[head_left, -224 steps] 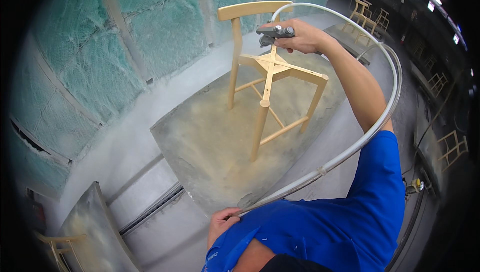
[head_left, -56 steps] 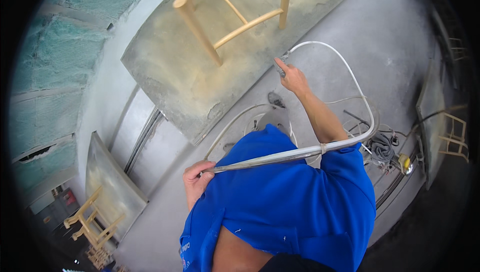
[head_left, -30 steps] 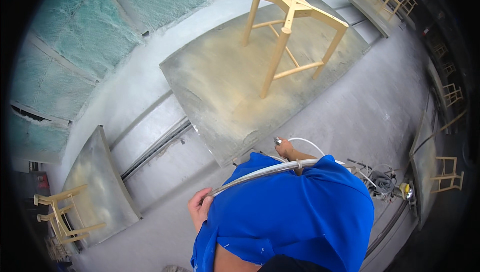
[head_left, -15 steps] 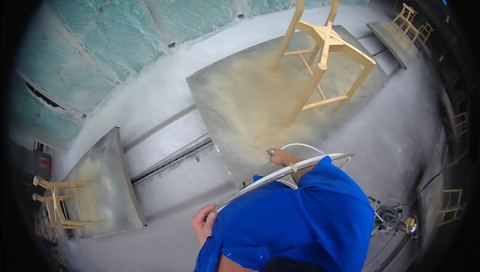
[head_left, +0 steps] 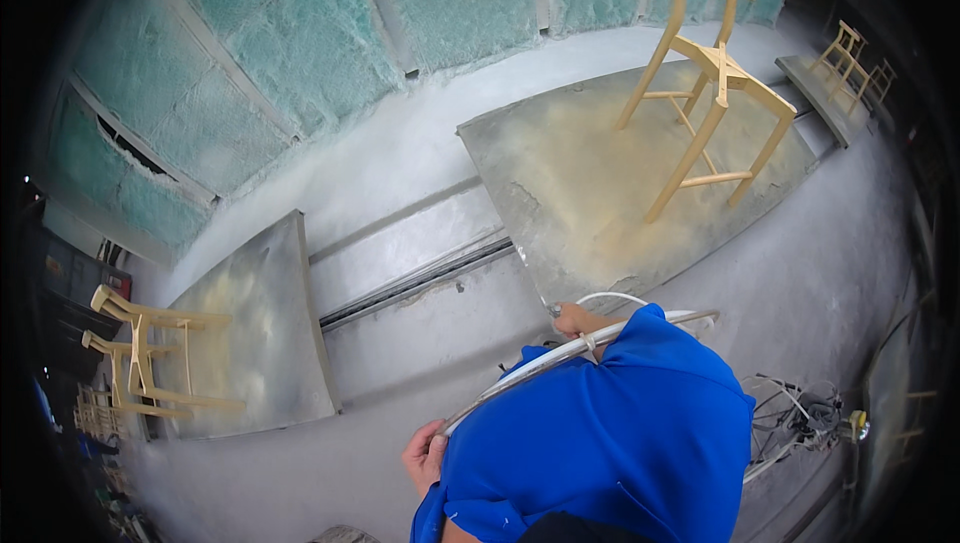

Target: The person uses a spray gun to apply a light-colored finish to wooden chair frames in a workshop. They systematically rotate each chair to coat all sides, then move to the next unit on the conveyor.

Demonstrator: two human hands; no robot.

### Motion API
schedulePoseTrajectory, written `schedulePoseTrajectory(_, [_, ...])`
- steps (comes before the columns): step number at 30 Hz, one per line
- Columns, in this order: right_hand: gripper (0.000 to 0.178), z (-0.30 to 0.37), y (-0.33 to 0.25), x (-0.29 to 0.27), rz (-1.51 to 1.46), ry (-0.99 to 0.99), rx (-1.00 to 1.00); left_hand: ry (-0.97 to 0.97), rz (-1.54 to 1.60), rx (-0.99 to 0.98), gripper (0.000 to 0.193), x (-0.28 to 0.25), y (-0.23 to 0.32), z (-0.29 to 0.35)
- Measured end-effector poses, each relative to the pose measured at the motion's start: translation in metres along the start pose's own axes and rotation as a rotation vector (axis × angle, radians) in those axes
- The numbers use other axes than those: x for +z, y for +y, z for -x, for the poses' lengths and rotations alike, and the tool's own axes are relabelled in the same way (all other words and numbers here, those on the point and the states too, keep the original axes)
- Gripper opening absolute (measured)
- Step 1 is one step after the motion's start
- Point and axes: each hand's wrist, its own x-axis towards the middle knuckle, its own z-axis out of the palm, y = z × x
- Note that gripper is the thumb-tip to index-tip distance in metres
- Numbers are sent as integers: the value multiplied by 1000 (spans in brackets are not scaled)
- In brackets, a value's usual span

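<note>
My left hand (head_left: pixel 424 455) is closed around a pale hose (head_left: pixel 520 375) low by my left side. The hose runs up across my blue shirt to my right hand (head_left: pixel 577 320), which is held close to my chest. That hand grips a grey spray gun (head_left: pixel 553 309); only the gun's tip shows, and my sleeve hides the rest. A loop of hose curves just beyond the right hand. A bare wooden chair (head_left: pixel 706 73) stands upright on a dusty metal platform (head_left: pixel 560 193), far ahead to the right and well out of reach of both hands.
A second wooden chair (head_left: pixel 140 355) stands beside another metal platform (head_left: pixel 250 328) at the left. Floor rails (head_left: pixel 420 283) run between the platforms. A green filter wall (head_left: pixel 300 43) lies behind. More chairs (head_left: pixel 850 53) stand at the far right, and tangled cables (head_left: pixel 800 418) lie on the floor.
My right hand has come down from the chair and pulled in against my chest. My view has swung left, so the chair now sits farther off at the upper right.
</note>
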Motion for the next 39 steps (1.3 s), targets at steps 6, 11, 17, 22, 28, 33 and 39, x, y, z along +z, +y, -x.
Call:
schedulePoseTrajectory(6, [48,15,-90,-13,36,-138,5,-40,7,-39,28,-40,-12,2])
schedulePoseTrajectory(11, [53,14,-103,-39,-31,-53,3,-125,-18,-26,29,-40,-16,-29])
schedulePoseTrajectory(17, [60,12,-47,-30,-289,39,228,-257,-141,-76,30,-38,-3,-82])
schedulePoseTrajectory(22, [22,-5,41,14,-216,138,313,-302,-238,-162,29,-16,-9,-147])
schedulePoseTrajectory(28, [57,-16,72,7,-365,-75,620,-606,-389,-329,37,56,-23,-271])
schedulePoseTrajectory(33, [67,-16,51,-78,-557,54,533,-834,-457,-392,38,192,-84,-372])
schedulePoseTrajectory(39, [68,-33,57,-126,-805,237,641,-1018,-450,-327,40,316,-138,-483])
